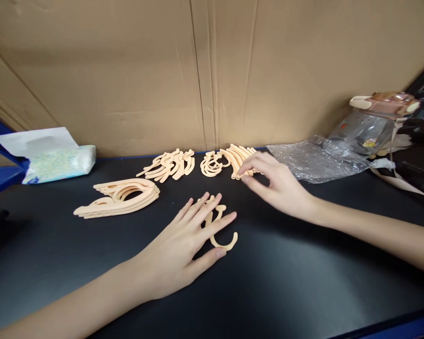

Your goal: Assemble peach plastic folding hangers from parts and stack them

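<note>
My left hand (180, 240) lies flat with fingers spread over a beige plastic hanger hook (228, 246) on the table. Part of another beige piece shows under its fingers, mostly hidden. At the back, my right hand (275, 183) has its thumb and index finger pinched at the near end of a curved hanger arm in a row of hanger arms (233, 157). Left of that row is a small pile of hooks (210, 165), and farther left a second group of hanger arms (176, 165). Several folded hangers (116, 207) are stacked at the left.
A tall cardboard sheet (127, 70) stands along the back of the black table (286, 292). A tissue pack (60, 162) sits at the left. Clear plastic wrap (304, 157) and a large water bottle (367, 127) with a strap are at the right.
</note>
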Tool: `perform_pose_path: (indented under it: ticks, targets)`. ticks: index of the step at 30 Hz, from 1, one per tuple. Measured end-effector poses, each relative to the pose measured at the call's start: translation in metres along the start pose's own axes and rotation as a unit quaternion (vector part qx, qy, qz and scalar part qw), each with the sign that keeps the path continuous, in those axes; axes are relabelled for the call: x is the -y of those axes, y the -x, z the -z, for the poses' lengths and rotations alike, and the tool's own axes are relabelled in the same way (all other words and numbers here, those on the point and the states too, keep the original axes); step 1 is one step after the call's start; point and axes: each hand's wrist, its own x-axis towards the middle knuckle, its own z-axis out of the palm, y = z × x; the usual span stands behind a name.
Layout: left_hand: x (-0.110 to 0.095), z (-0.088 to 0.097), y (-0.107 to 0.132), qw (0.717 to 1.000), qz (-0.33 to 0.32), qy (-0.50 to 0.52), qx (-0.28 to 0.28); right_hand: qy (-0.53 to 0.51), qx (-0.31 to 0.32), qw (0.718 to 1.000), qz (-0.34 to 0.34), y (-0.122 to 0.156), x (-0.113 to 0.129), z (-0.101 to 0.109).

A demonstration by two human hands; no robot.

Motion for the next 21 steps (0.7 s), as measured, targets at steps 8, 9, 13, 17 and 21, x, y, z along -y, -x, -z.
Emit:
perform_pose_path:
  ticks: [8,9,13,17,21]
  targets:
    - [-0.002,0.001,0.001,1.0,0.0,0.009,-0.019,0.156,0.068,0.985,-0.002,-0.02,-0.065,0.016]
    - [-0.002,0.001,0.001,1.0,0.0,0.012,-0.022,0.171,0.079,0.982,0.002,-0.02,-0.07,0.016]
    - [0.001,0.002,0.0,1.0,-0.014,0.021,0.004,0.234,0.066,0.969,-0.029,-0.02,-0.084,0.02]
    - [0.001,0.003,-0.001,1.0,-0.003,0.023,0.014,0.267,0.119,0.954,-0.062,-0.022,-0.098,0.025]
    - [0.001,0.003,0.0,1.0,-0.002,0.027,0.014,0.278,0.14,0.947,-0.08,-0.02,-0.103,0.025]
